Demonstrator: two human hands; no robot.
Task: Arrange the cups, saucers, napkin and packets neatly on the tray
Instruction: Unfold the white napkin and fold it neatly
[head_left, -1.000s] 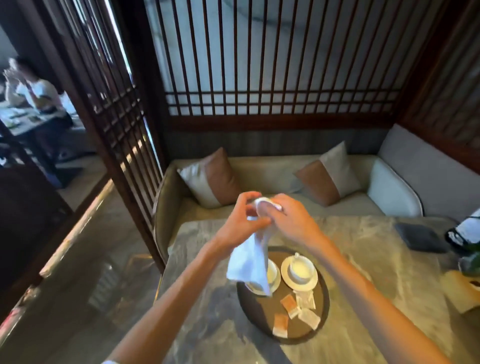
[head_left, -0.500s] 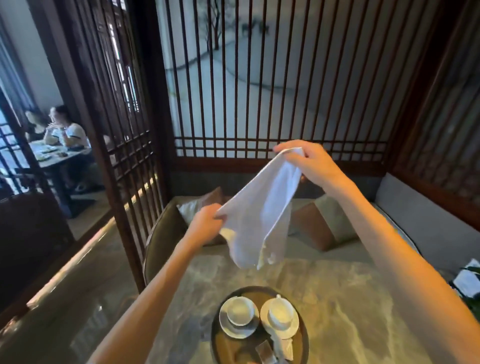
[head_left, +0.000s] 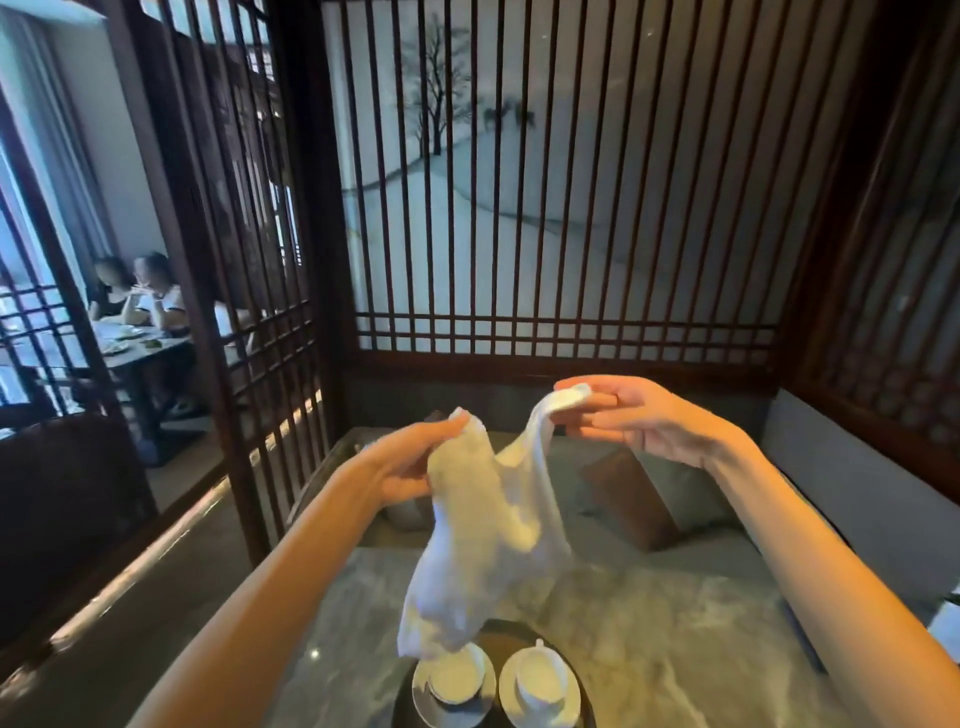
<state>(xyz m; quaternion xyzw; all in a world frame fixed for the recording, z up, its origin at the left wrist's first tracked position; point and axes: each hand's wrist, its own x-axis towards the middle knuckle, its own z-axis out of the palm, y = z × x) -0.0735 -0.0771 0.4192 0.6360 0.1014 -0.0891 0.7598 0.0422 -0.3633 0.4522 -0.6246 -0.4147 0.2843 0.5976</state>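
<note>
I hold a white cloth napkin (head_left: 483, 530) in the air above the table. My left hand (head_left: 415, 465) pinches one corner and my right hand (head_left: 628, 415) pinches another, a little higher and to the right. The cloth sags between them and hangs down to just over the tray. At the bottom edge sits the dark round tray (head_left: 506, 644) with two white cups on white saucers, the left cup (head_left: 454, 675) partly behind the napkin's hanging end, the right cup (head_left: 537, 680) beside it. The packets are out of frame.
The marble table (head_left: 675, 649) spreads to the right of the tray. Behind it runs a cushioned bench with a brown and grey pillow (head_left: 639, 493). Dark wooden lattice screens (head_left: 519, 208) close off the back and sides. People sit at another table (head_left: 135, 343) far left.
My right hand has come down from high up to nearly level with the left. The napkin, stretched diagonally before, now droops between both hands. The view has tilted up, cutting off the tray's front.
</note>
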